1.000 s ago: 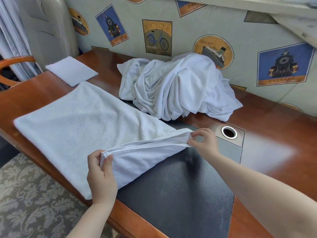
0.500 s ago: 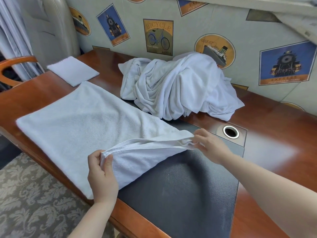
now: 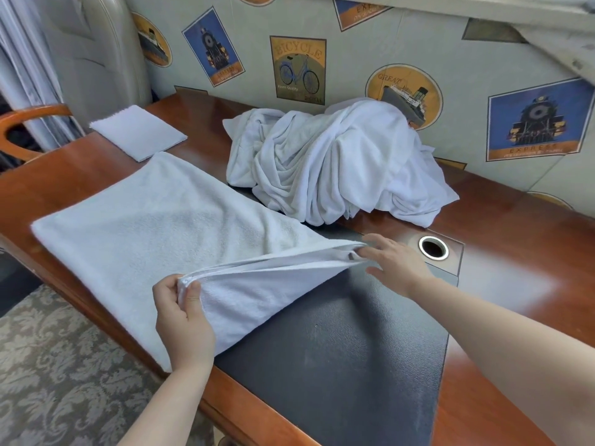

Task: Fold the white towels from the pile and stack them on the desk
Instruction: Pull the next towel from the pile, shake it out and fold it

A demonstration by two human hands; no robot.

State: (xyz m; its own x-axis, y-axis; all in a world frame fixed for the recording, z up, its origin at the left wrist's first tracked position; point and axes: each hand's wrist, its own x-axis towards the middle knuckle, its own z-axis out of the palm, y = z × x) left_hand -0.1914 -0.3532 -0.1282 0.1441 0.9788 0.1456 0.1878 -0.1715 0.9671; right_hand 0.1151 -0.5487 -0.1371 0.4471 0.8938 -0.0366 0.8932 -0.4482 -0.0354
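A white towel point(image 3: 154, 226) lies spread flat across the left half of the wooden desk point(image 3: 521, 239). Its right edge is lifted off the surface and stretched between my hands. My left hand point(image 3: 180, 320) pinches the near corner of that edge. At the far corner, my right hand point(image 3: 396, 265) holds the towel with its fingertips, the other fingers spread out. The pile of crumpled white towels point(image 3: 331, 165) sits at the back of the desk against the wall. One small folded white towel point(image 3: 138, 132) lies at the far left corner.
A black desk mat point(image 3: 338, 349) covers the middle of the desk, partly under the spread towel. A round metal cable hole point(image 3: 433, 247) sits just right of my right hand. A wooden chair arm point(image 3: 29, 114) and curtain stand at the left; patterned carpet lies below.
My right hand has shifted its hold on the far corner and its fingers have spread out. My left hand keeps the same pinch. The towel edge stays lifted.
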